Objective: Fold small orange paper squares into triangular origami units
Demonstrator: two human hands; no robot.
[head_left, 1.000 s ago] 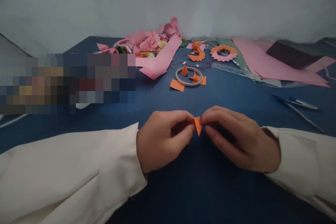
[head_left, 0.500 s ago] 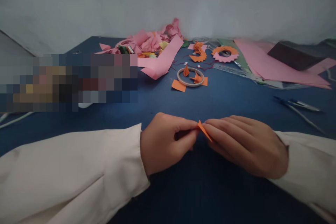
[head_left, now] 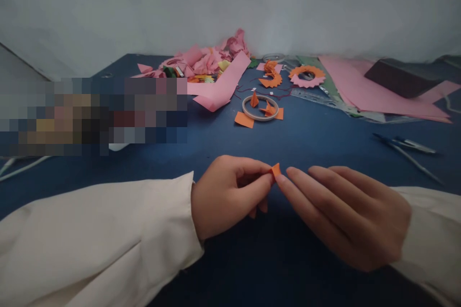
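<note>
A small folded piece of orange paper is pinched between the thumb and forefinger of my left hand, above the blue table. My right hand is just to its right with the fingers stretched out and slightly apart; a fingertip touches the paper's edge. Beyond the hands, a pale ring like an embroidery hoop lies flat. Inside it sit two small folded orange paper pieces, one an upright point and the other a spiky shape. A flat orange paper square rests partly against the ring's left side.
Crumpled pink paper heaps at the back left, beside a long pink strip. Orange-and-pink folded rings, a clear ruler, pink sheets and a dark flat object lie at the back right. Pens lie nearer. A blurred patch covers the left.
My right hand has drawn back to the right and its fingers have straightened. The orange paper has turned and shows a smaller, more compact face, still in my left hand.
</note>
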